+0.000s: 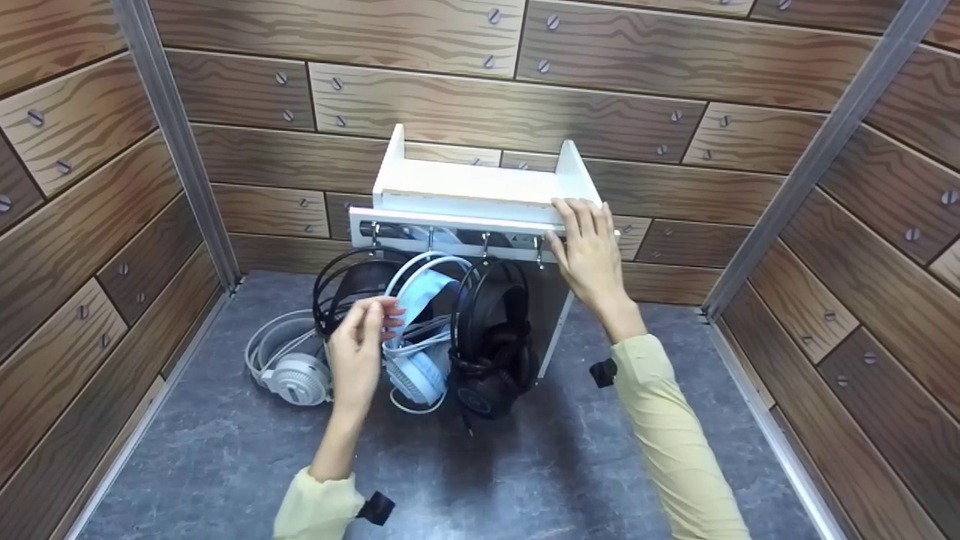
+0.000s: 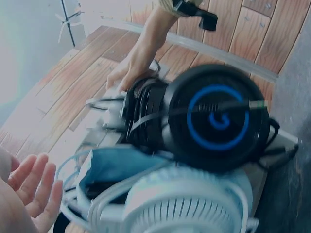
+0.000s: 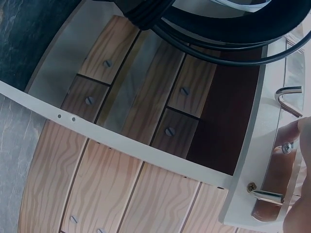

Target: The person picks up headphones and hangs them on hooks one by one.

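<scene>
A white rack with a shelf on top and metal hooks on its front rail stands by the back wall. Black headphones with a bundled cable hang from it, beside light blue headphones with a pale cable. Another black pair hangs further left. My left hand is just in front of the light blue pair; in the left wrist view its fingers are loosely extended and hold nothing. My right hand grips the rack's right front edge, its thumb against the rail's front face.
White-grey headphones lie on the grey floor, left of the rack. Wood-patterned walls stand behind and at both sides, with metal posts at the corners. The rightmost hook bears nothing.
</scene>
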{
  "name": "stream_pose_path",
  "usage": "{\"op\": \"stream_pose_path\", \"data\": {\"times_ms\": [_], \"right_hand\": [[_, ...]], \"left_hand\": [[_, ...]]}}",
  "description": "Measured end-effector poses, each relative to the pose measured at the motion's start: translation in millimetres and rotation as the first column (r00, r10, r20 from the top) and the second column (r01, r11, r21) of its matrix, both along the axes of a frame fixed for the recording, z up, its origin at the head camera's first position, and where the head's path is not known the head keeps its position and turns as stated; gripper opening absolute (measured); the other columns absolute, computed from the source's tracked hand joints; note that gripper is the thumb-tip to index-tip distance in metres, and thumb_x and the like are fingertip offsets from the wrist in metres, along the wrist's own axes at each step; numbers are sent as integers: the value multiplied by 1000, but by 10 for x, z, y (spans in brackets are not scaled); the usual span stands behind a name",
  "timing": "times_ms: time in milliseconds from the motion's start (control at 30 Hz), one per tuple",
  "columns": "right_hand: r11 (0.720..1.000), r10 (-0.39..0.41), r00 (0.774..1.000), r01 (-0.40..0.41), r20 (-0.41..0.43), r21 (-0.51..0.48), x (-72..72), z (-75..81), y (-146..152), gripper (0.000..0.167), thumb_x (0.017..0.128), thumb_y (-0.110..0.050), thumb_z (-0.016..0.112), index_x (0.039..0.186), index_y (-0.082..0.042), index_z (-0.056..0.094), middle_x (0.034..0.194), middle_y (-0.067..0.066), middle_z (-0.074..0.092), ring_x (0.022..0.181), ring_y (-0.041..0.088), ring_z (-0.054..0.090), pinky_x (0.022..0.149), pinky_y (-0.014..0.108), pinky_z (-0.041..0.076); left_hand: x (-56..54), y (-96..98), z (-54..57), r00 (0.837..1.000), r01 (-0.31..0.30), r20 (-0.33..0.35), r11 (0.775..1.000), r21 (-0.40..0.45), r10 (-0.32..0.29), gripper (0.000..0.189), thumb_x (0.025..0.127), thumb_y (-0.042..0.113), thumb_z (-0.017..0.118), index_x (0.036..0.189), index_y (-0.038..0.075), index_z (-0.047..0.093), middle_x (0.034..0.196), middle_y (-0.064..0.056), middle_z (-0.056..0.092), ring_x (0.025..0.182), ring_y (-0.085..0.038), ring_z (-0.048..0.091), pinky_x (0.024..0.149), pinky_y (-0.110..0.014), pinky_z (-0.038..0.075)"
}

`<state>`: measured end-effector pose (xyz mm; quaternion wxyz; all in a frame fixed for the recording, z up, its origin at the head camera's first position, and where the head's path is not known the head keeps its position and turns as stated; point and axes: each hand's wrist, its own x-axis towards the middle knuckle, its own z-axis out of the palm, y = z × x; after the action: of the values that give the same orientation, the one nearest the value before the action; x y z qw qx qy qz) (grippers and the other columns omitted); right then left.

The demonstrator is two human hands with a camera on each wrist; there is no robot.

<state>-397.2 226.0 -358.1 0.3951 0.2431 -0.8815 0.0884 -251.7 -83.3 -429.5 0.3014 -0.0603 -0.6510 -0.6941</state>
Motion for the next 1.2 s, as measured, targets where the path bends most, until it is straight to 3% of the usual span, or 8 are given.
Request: {"op": "stream_pose_path", "data": {"times_ms": [333,467,600,700,767,967,1100,1200], "right_hand": [[1000,-11,1000,11,-4,3,-15,3,26,47,106,-35,48,145,-10,46,138,15,50,136,34,39,124,54,16],[1000,-14,1000,14,0,12,-11,15,32,47,106,-35,47,146,-10,46,138,15,50,136,34,39,123,55,17],[1000,-13,1000,13,3,7,-1,29,37,47,107,-35,46,146,-9,46,139,14,49,136,34,38,124,53,15],[1000,-13,1000,13,6,4,3,34,38,47,107,-34,46,147,-10,45,140,14,49,137,34,38,123,54,16],[1000,-12,1000,12,9,3,5,34,35,47,107,-34,46,147,-10,45,140,14,48,137,33,38,123,55,17],[1000,-11,1000,11,11,10,4,15,25,47,107,-34,46,146,-10,46,139,14,49,136,33,38,122,56,18],[1000,-7,1000,7,7,7,5,10,14,47,106,-34,47,146,-10,46,139,14,50,136,33,39,122,56,19],[1000,-6,1000,6,4,9,7,5,7,47,106,-35,47,146,-10,46,139,14,50,136,33,39,121,57,21]], "left_hand": [[-5,-543,-223,987,-160,42,984,81,157,34,109,15,44,109,-10,67,90,-9,75,72,-10,71,68,-25,59],[-26,-732,-375,973,-224,79,966,131,215,30,108,13,47,110,-12,65,88,-1,74,71,-8,70,66,-24,59],[-85,-883,-584,953,-285,145,950,130,266,26,106,9,50,114,-12,63,94,-5,74,73,-5,68,65,-21,58],[-127,-978,-764,915,-348,227,937,30,333,27,107,12,50,120,-8,62,108,-16,73,81,-3,67,67,-16,55],[-149,-1028,-883,871,-397,288,916,-65,398,29,107,16,49,124,-5,61,119,-20,70,90,-7,68,74,-15,53],[-205,-1136,-1194,738,-470,420,849,-243,528,39,104,24,53,133,-2,52,136,-26,54,126,-41,53,105,-48,39],[-232,-1197,-1353,683,-463,503,847,-262,529,60,100,32,58,144,-4,37,144,-36,35,137,-54,31,115,-60,24],[-232,-1228,-1450,652,-424,586,872,-243,480,77,98,39,58,151,-4,22,148,-41,24,139,-58,22,117,-62,18]]}}
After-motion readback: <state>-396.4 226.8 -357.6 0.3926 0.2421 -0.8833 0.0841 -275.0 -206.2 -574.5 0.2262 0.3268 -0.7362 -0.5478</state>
